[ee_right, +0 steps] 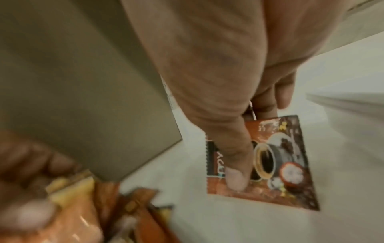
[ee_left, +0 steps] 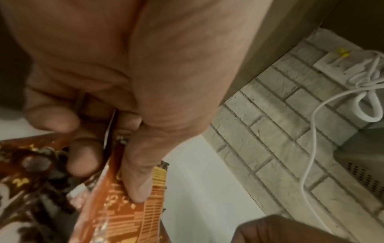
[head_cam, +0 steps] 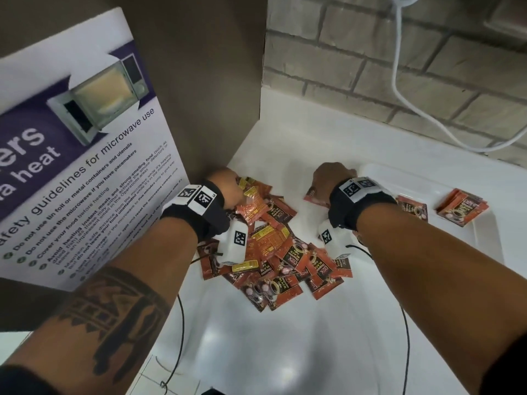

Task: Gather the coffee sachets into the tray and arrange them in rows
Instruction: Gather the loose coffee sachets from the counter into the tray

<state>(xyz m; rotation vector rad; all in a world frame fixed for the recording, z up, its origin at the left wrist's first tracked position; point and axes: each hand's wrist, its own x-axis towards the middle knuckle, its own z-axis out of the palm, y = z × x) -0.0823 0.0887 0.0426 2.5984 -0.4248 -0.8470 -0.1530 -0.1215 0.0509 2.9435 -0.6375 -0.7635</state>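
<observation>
Left hand [head_cam: 228, 185] pinches sachet [ee_left: 133, 213] from pile [head_cam: 273, 252]; right hand [head_cam: 332, 178] pinches single sachet [ee_right: 270, 164], likely bound for tray [head_cam: 484, 181]; few sachets there.

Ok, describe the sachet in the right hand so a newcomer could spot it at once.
Start at the white tray on the right of the counter, then move left to the right hand beside the tray's near corner. The sachet pinched there shows its coffee-cup picture and sits alone over bare counter, apart from the big loose pile to its left.
</observation>
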